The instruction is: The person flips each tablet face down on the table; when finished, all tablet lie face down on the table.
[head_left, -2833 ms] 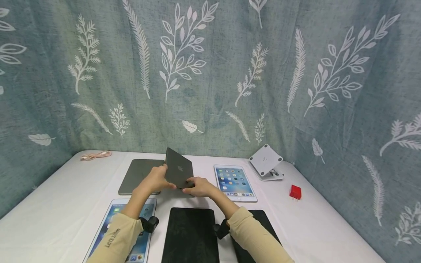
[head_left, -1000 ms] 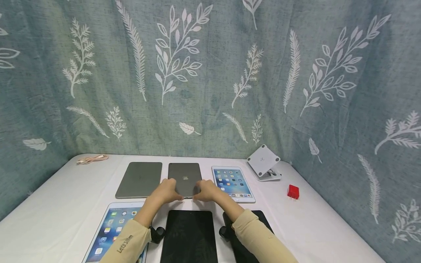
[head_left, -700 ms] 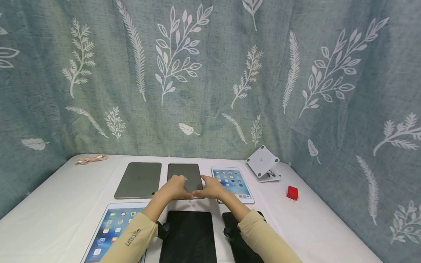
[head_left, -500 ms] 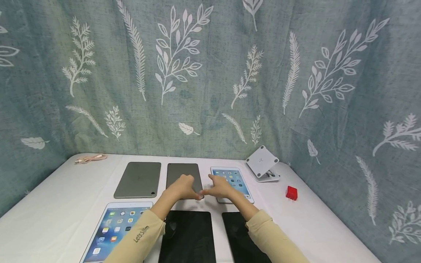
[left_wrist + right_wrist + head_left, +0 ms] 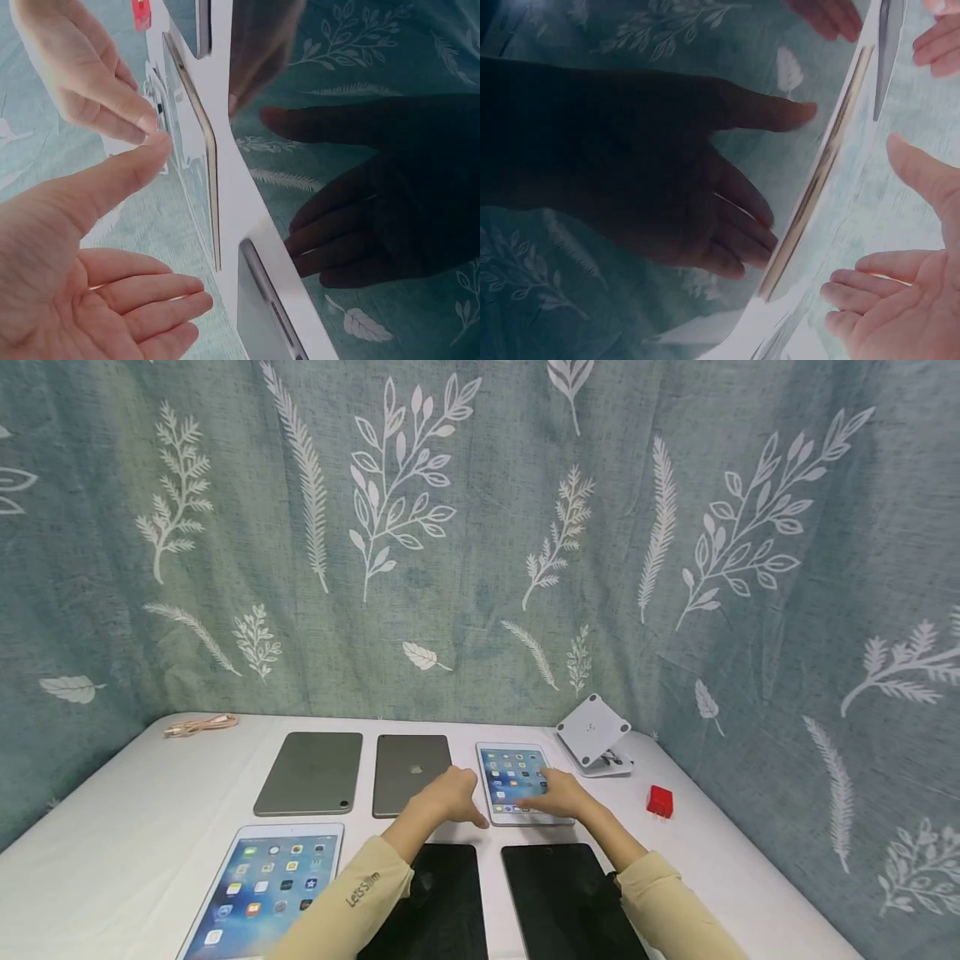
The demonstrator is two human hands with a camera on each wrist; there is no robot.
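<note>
My left hand (image 5: 450, 797) hovers in the head view between the grey tablet with an apple logo (image 5: 401, 767) and the white tablet (image 5: 507, 772), its lit screen full of icons. Thumb and fingers are spread and hold nothing. My right hand (image 5: 564, 795) is above the lower right part of that white tablet, thumb pointing left over the screen. In the left wrist view my left palm (image 5: 90, 277) shows with relaxed fingers. The right wrist view shows my right hand (image 5: 911, 292) likewise holding nothing, beside the tablet's edge (image 5: 817, 180).
Another grey tablet (image 5: 311, 772) lies back left, a larger white-framed tablet (image 5: 262, 885) front left. Two black-screened tablets, one in the middle (image 5: 457, 902) and one to the right (image 5: 558, 893), lie in front. A metal stand (image 5: 594, 733), red charger (image 5: 660, 801) and coiled cable (image 5: 201, 725) are farther out.
The grey tablet with the logo, tilted up between both hands earlier, now lies flat, logo up. Both hands have let go and moved right, the right one over the white tablet.
</note>
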